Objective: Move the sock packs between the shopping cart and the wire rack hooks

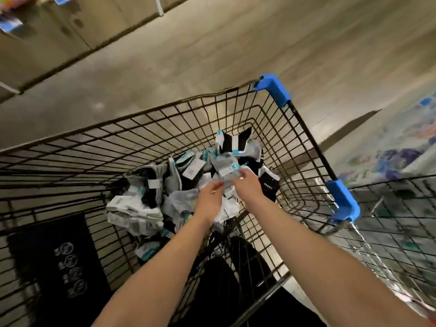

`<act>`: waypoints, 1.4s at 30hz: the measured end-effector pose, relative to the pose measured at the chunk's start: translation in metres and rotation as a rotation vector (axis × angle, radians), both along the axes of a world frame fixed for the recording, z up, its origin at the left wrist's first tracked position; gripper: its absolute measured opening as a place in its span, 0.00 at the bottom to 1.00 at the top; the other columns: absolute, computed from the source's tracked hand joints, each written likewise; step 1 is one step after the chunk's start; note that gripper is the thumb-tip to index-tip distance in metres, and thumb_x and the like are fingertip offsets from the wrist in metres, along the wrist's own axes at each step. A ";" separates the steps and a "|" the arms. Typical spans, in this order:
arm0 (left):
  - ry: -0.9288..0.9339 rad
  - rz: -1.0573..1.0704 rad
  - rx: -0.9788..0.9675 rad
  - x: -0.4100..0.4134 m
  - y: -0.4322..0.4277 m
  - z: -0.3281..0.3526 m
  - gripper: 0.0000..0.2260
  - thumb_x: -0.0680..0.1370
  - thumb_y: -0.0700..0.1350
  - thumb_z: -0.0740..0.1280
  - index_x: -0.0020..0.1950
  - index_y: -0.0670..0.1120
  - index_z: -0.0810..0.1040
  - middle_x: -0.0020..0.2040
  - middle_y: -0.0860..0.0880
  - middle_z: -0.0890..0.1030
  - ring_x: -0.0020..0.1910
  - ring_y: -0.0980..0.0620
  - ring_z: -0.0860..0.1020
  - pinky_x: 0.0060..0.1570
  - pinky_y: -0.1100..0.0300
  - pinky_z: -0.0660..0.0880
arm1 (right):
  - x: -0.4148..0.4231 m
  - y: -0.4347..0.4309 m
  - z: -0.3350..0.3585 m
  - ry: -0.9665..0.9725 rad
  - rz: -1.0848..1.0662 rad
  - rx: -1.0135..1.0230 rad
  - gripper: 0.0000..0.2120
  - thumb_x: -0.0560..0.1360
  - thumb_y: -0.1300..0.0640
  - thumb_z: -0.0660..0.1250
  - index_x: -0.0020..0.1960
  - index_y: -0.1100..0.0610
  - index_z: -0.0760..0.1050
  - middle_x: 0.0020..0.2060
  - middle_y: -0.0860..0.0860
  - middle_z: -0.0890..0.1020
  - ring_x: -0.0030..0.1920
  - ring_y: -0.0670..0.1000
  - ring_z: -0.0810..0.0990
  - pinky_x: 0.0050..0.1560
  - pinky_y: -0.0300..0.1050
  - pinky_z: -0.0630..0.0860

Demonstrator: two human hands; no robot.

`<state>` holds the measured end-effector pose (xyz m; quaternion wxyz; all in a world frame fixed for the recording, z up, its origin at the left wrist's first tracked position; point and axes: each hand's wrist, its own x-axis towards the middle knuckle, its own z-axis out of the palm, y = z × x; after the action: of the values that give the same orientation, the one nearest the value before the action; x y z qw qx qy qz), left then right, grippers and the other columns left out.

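A grey sock pack (227,169) with a pale label is lying on top of a heap of packaged socks (186,192) at the bottom of a black wire cart (146,128). The right hand (247,184) is reaching down onto it, the arm stretched out long from the lower right, fingers curling over the near edge of the pack and gripping it. The left hand (210,199) is lying just beside, its arm coming up from the lower left, fingers extended and relaxed, the tips touching the wrapped socks next to the pack without closing round anything.

Around them the heap is showing grey, white and black pairs with teal-edged cards; motion blur is making most print unreadable. A black sock (269,185) right of the right hand is carrying the word SPORT in white letters. A barcode label (119,202) is showing on a white bundle at the heap's left.

Blue plastic corner guards (273,89) are capping the cart's rim. Beyond it a grey floor (212,55) is stretching away.
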<state>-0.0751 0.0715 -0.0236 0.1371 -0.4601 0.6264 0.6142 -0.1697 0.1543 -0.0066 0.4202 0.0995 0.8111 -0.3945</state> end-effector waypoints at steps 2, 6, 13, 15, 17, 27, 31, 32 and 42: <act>-0.033 -0.003 -0.009 -0.007 0.000 -0.018 0.15 0.84 0.46 0.61 0.70 0.49 0.76 0.63 0.54 0.78 0.64 0.52 0.74 0.68 0.52 0.71 | -0.010 -0.003 -0.025 -0.007 0.022 0.036 0.14 0.73 0.59 0.67 0.59 0.53 0.74 0.51 0.49 0.81 0.53 0.55 0.80 0.51 0.50 0.77; -0.060 0.074 0.091 -0.019 0.001 -0.044 0.19 0.84 0.46 0.63 0.75 0.50 0.68 0.69 0.52 0.74 0.71 0.49 0.71 0.73 0.48 0.66 | -0.019 0.003 -0.087 -0.061 0.077 0.059 0.25 0.74 0.54 0.68 0.70 0.48 0.68 0.57 0.50 0.81 0.56 0.54 0.80 0.55 0.52 0.79; -0.073 0.199 0.068 -0.022 0.006 -0.040 0.24 0.82 0.47 0.64 0.78 0.51 0.63 0.67 0.49 0.75 0.66 0.49 0.74 0.67 0.52 0.69 | -0.013 -0.001 -0.054 -0.152 0.025 0.006 0.09 0.79 0.58 0.65 0.59 0.55 0.75 0.49 0.54 0.82 0.47 0.52 0.77 0.43 0.43 0.73; -0.055 0.276 0.085 -0.023 0.008 -0.039 0.23 0.80 0.49 0.67 0.74 0.52 0.68 0.63 0.48 0.79 0.62 0.47 0.77 0.67 0.47 0.72 | -0.012 -0.002 -0.046 -0.122 -0.018 -0.025 0.06 0.82 0.57 0.63 0.58 0.55 0.74 0.48 0.50 0.79 0.46 0.49 0.76 0.40 0.40 0.71; -0.052 0.329 0.078 -0.028 0.008 -0.037 0.19 0.80 0.47 0.68 0.71 0.50 0.72 0.59 0.47 0.81 0.59 0.46 0.79 0.65 0.46 0.74 | -0.013 -0.002 -0.044 -0.145 -0.145 -0.054 0.10 0.83 0.53 0.62 0.63 0.53 0.72 0.51 0.50 0.79 0.46 0.48 0.76 0.39 0.40 0.72; 0.003 0.307 0.110 0.003 -0.004 -0.035 0.07 0.82 0.46 0.65 0.58 0.48 0.76 0.54 0.49 0.81 0.51 0.48 0.80 0.48 0.58 0.76 | -0.015 -0.008 -0.033 -0.211 -0.163 -0.165 0.23 0.76 0.72 0.64 0.65 0.51 0.72 0.55 0.58 0.80 0.42 0.49 0.81 0.31 0.37 0.75; 0.036 0.648 0.459 0.004 -0.018 -0.012 0.18 0.84 0.58 0.58 0.63 0.47 0.78 0.53 0.45 0.86 0.49 0.49 0.85 0.43 0.55 0.80 | 0.004 0.000 -0.013 -0.262 -0.119 -0.246 0.21 0.73 0.72 0.62 0.58 0.51 0.71 0.54 0.62 0.82 0.44 0.56 0.81 0.38 0.45 0.75; 0.029 0.648 0.486 0.003 -0.021 -0.006 0.19 0.84 0.58 0.59 0.63 0.46 0.78 0.54 0.44 0.86 0.50 0.47 0.85 0.45 0.52 0.81 | 0.007 0.002 -0.008 -0.281 -0.072 -0.247 0.21 0.73 0.73 0.62 0.58 0.52 0.70 0.54 0.61 0.81 0.44 0.55 0.82 0.37 0.43 0.76; 0.044 0.495 0.248 0.036 -0.028 0.029 0.15 0.81 0.44 0.66 0.68 0.48 0.76 0.57 0.50 0.84 0.52 0.50 0.84 0.48 0.54 0.81 | 0.029 -0.018 0.023 -0.241 0.122 -0.219 0.14 0.83 0.54 0.62 0.68 0.49 0.71 0.56 0.50 0.83 0.51 0.48 0.84 0.41 0.39 0.79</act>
<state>-0.0387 0.0430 0.0050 0.0247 -0.5653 0.4179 0.7108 -0.1411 0.1361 0.0168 0.5459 0.0503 0.7116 -0.4393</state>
